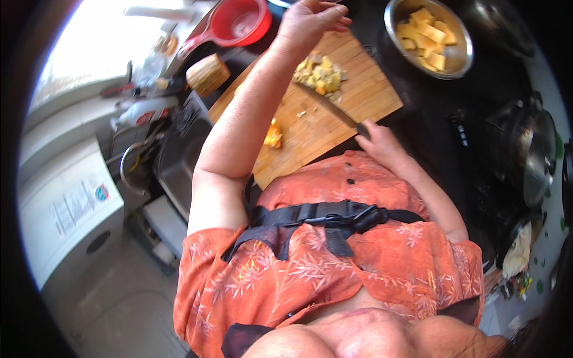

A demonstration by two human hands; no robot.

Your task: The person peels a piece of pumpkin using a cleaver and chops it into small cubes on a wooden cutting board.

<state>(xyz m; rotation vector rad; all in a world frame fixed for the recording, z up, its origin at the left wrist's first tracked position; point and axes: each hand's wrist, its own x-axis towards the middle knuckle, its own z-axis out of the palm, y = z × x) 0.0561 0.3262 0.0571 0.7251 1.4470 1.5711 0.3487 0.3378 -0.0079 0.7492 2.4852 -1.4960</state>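
My right hand [382,143] grips the dark handle of a kitchen knife [333,107] at the near right edge of a wooden cutting board [371,96]. The blade lies across the board, its tip by a heap of chopped yellow scraps [323,76]. Reaching over the board's far edge, my left hand [315,18] has its fingers curled; whether they hold anything is hidden. Orange pulp [273,135] rests on the board's left part, partly behind my left forearm. Pale yellow chunks, apparently squash [432,38], fill part of a steel bowl [465,56] beyond the board.
Left of the board are a red plastic dipper [264,24], a large squash-like piece [207,74] and a sink [179,156] with a curved faucet [127,168]. A white bottle [145,112] lies by the window. On the right is a pan with a glass lid [539,156].
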